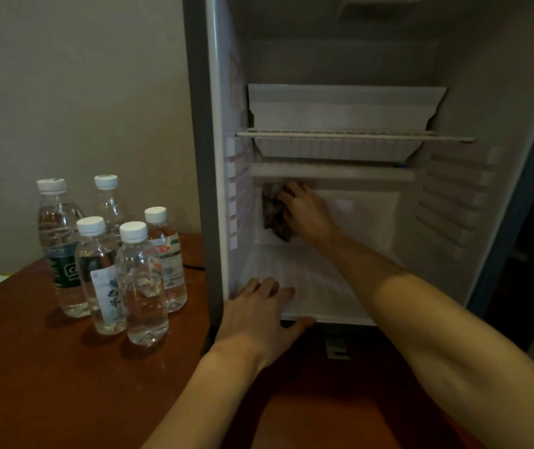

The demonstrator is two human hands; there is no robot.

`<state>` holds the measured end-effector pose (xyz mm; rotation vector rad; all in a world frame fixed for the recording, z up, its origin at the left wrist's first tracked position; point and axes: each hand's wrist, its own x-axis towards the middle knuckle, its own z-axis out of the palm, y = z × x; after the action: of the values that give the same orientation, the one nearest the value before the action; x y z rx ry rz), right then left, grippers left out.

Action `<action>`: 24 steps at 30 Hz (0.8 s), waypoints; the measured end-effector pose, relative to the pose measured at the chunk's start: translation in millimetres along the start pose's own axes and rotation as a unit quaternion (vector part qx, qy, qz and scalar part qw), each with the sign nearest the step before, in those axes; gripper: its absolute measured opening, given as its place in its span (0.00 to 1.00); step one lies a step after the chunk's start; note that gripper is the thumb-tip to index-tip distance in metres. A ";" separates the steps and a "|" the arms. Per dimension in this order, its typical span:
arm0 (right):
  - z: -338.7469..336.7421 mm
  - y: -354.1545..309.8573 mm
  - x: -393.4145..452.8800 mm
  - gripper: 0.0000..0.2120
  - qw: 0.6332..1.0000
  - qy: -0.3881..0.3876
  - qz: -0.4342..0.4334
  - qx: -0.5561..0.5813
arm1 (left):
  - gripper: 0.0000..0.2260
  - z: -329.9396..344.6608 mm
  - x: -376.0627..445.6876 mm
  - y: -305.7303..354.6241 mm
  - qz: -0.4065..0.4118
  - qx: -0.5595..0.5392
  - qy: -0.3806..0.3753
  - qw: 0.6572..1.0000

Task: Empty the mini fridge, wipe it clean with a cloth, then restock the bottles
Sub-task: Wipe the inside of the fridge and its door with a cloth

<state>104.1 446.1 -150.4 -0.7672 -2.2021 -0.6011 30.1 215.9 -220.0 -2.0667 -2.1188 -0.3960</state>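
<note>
The mini fridge (453,102) stands open and holds no bottles. Deep in its lower compartment my right hand (307,212) presses a dark crumpled cloth (273,215) against the back left corner, fingers curled over the cloth. At the front lip of the fridge floor my left hand (261,314) rests with fingers on the floor and thumb under the edge. Several water bottles (139,286) with white caps stand clustered on the wooden table (32,367) left of the fridge.
A wire shelf (356,135) with a white plastic tray (340,115) on it spans the fridge above the cloth. Ribbed shelf slots line both inner walls. The beige wall is behind the bottles. A dark gap lies to the fridge's right.
</note>
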 end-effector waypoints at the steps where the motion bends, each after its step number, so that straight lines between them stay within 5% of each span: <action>1: 1.6 -2.5 -1.3 0.15 1.000 0.006 0.006 0.004 | 0.31 0.2 0.6 0.0 0.001 0.000 0.001 1.000; 24: 27.2 -27.3 -35.4 0.12 0.998 -0.055 0.019 0.030 | 0.32 2.4 2.5 -0.6 -0.005 -0.008 -0.013 1.000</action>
<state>92.8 431.2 -199.2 -0.8259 -2.2886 -0.4816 29.5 219.0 -221.6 -2.0822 -2.1480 -0.3922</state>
